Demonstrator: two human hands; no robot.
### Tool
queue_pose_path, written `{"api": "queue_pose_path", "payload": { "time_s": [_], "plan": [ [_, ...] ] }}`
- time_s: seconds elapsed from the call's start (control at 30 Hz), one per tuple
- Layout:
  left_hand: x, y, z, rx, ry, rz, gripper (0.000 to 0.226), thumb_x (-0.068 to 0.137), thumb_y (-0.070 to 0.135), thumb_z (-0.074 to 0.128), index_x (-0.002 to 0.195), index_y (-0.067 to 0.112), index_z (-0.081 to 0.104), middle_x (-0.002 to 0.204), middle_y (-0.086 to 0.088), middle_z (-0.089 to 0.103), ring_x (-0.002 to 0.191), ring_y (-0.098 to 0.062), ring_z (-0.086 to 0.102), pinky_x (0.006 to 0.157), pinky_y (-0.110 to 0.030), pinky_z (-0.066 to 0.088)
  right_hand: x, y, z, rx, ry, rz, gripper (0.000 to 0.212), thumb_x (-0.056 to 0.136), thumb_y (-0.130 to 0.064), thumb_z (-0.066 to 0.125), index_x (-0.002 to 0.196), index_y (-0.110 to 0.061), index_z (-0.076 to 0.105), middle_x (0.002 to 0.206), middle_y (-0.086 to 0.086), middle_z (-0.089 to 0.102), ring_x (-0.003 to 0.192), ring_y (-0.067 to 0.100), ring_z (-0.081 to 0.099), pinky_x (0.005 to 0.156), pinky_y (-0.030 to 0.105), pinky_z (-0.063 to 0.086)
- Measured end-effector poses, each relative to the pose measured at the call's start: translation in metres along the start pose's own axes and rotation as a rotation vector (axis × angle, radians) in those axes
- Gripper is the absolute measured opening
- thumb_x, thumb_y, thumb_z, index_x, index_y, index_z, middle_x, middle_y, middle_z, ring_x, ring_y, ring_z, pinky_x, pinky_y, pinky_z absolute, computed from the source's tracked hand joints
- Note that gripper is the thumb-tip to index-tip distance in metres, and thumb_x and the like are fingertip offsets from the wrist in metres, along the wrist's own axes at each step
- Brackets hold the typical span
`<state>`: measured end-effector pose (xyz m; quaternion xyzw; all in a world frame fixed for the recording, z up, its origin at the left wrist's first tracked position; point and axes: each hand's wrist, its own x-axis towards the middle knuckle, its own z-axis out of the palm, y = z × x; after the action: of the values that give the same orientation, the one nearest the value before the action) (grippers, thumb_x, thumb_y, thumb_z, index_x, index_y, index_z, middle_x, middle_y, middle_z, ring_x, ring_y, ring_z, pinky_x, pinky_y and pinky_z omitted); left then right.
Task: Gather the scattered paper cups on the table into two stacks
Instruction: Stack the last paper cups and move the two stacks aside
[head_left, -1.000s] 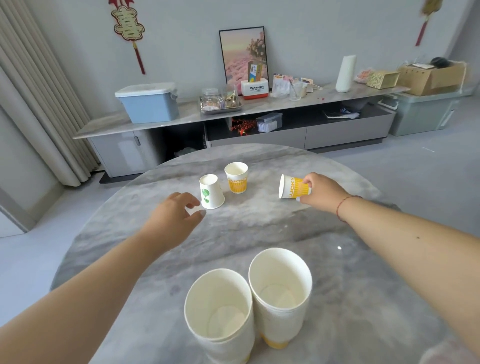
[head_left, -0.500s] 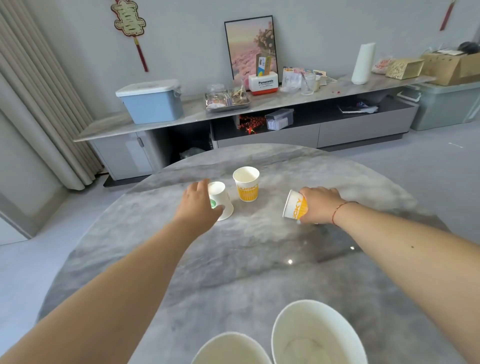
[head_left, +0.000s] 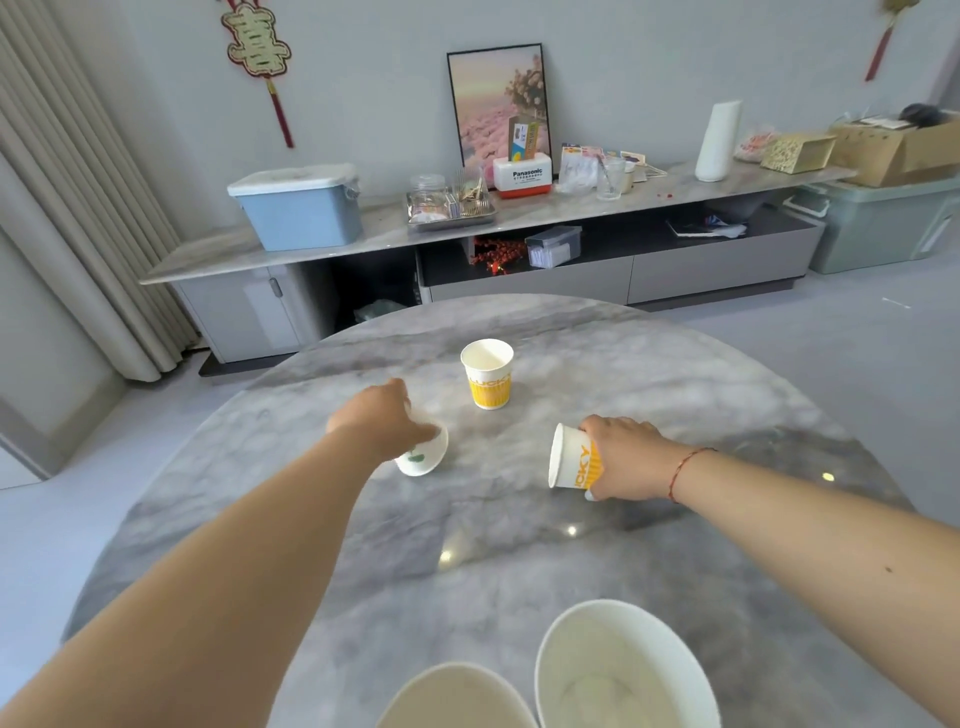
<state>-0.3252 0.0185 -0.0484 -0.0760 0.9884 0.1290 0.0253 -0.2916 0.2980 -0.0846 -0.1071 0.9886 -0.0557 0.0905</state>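
Observation:
My left hand (head_left: 382, 418) grips a white paper cup with a green mark (head_left: 422, 457), tilted with its mouth toward me, just above the round grey marble table (head_left: 519, 545). My right hand (head_left: 626, 457) holds a yellow-and-white paper cup (head_left: 571, 465) on its side, mouth facing left. A third cup, yellow and white (head_left: 488, 373), stands upright and untouched beyond both hands. Two stacks of cups, the left one (head_left: 457, 699) and the right one (head_left: 626, 670), stand at the near edge, cut off by the frame.
Behind the table runs a low grey sideboard (head_left: 467, 228) with a blue lidded bin (head_left: 298, 208), a tray of jars, a tissue box and a framed picture. Curtains hang at the left. Storage boxes (head_left: 893, 218) sit at the far right on the floor.
My left hand reached the green-marked cup, closed on it and tipped it toward me. My right hand drew the yellow cup nearer. The view tilted up, then lowered a little.

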Motion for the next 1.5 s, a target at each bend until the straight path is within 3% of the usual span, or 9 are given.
{"api": "queue_pose_path", "payload": {
  "time_s": [0.1,0.23,0.37,0.6,0.8,1.07,1.2,1.33,1.5],
  "plan": [
    [-0.026,-0.012,-0.020,-0.424,0.025,-0.186,0.056,0.069,0.061,0.068,0.091,0.011,0.055,0.089,-0.005,0.063,0.071,-0.021,0.058,0.059,-0.030,0.048,-0.011,-0.006,-0.010,0.215,0.051,0.032,0.067,0.063,-0.038,0.078,0.118,-0.015,0.046,0.120,0.009,0.055,0.111,0.028,0.051,0.086,0.032,0.040],
    [-0.078,-0.026,-0.046,-1.591,-0.208,-0.379,0.048,0.078,0.040,0.072,0.107,0.003,0.061,0.104,-0.015,0.065,0.090,-0.025,0.064,0.071,-0.039,0.061,-0.032,-0.015,-0.034,0.442,0.119,0.036,0.063,0.051,-0.042,0.076,0.106,-0.020,0.054,0.109,0.009,0.050,0.107,0.026,0.046,0.086,0.032,0.040],
    [-0.137,-0.036,-0.065,-1.948,-0.328,-0.316,0.058,0.076,0.053,0.065,0.109,0.006,0.062,0.096,-0.012,0.066,0.084,-0.023,0.064,0.072,-0.035,0.061,-0.074,-0.032,-0.064,1.051,0.078,-0.056,0.047,0.055,-0.018,0.075,0.098,-0.017,0.056,0.099,0.007,0.066,0.090,0.022,0.061,0.082,0.038,0.051],
    [-0.222,-0.039,-0.095,-1.973,-0.442,0.087,0.086,0.051,0.035,0.088,0.126,0.007,0.057,0.102,-0.008,0.066,0.085,-0.020,0.065,0.078,-0.031,0.057,-0.174,-0.060,-0.104,1.306,-0.021,-0.452,0.047,0.061,-0.003,0.070,0.103,-0.024,0.064,0.087,-0.006,0.075,0.085,0.008,0.069,0.074,0.022,0.055],
    [-0.285,-0.020,-0.091,-1.336,-0.305,0.482,0.064,0.044,0.038,0.092,0.101,0.015,0.072,0.107,-0.010,0.072,0.102,-0.024,0.068,0.086,-0.033,0.055,-0.222,-0.073,-0.087,1.095,0.112,-0.437,0.075,0.049,-0.018,0.087,0.116,-0.026,0.056,0.106,-0.005,0.072,0.098,0.010,0.067,0.084,0.025,0.054],
    [-0.299,-0.015,-0.055,-0.973,-0.191,0.361,0.078,0.043,0.035,0.089,0.115,0.026,0.060,0.112,0.006,0.071,0.110,-0.009,0.063,0.103,-0.042,0.045,-0.223,-0.067,-0.066,0.932,0.039,-0.377,0.097,0.034,-0.055,0.087,0.118,-0.040,0.042,0.120,-0.021,0.054,0.110,-0.014,0.051,0.092,0.009,0.043],
    [-0.294,-0.027,-0.041,-0.885,-0.229,0.334,0.107,0.034,0.055,0.090,0.130,0.036,0.045,0.128,0.013,0.059,0.124,-0.008,0.051,0.109,-0.039,0.038,-0.222,-0.059,-0.052,0.866,-0.112,-0.374,0.105,0.044,-0.040,0.089,0.129,-0.042,0.028,0.136,-0.021,0.039,0.116,-0.025,0.038,0.091,-0.002,0.033],
    [-0.293,-0.034,-0.021,-0.856,-0.283,0.377,0.104,0.042,0.038,0.094,0.133,0.032,0.042,0.130,0.010,0.058,0.125,-0.009,0.051,0.108,-0.034,0.039,-0.219,-0.058,-0.034,0.849,-0.122,-0.400,0.096,0.054,-0.015,0.090,0.131,-0.029,0.035,0.134,-0.012,0.049,0.123,-0.006,0.046,0.099,0.010,0.038],
    [-0.292,-0.032,0.002,-0.792,-0.274,0.358,0.085,0.046,0.026,0.091,0.121,0.027,0.051,0.114,0.008,0.068,0.109,-0.006,0.062,0.096,-0.029,0.049,-0.213,-0.060,-0.021,0.839,-0.045,-0.383,0.099,0.048,-0.031,0.090,0.132,-0.023,0.038,0.129,-0.007,0.056,0.122,0.005,0.052,0.105,0.036,0.044]
  ]
}}
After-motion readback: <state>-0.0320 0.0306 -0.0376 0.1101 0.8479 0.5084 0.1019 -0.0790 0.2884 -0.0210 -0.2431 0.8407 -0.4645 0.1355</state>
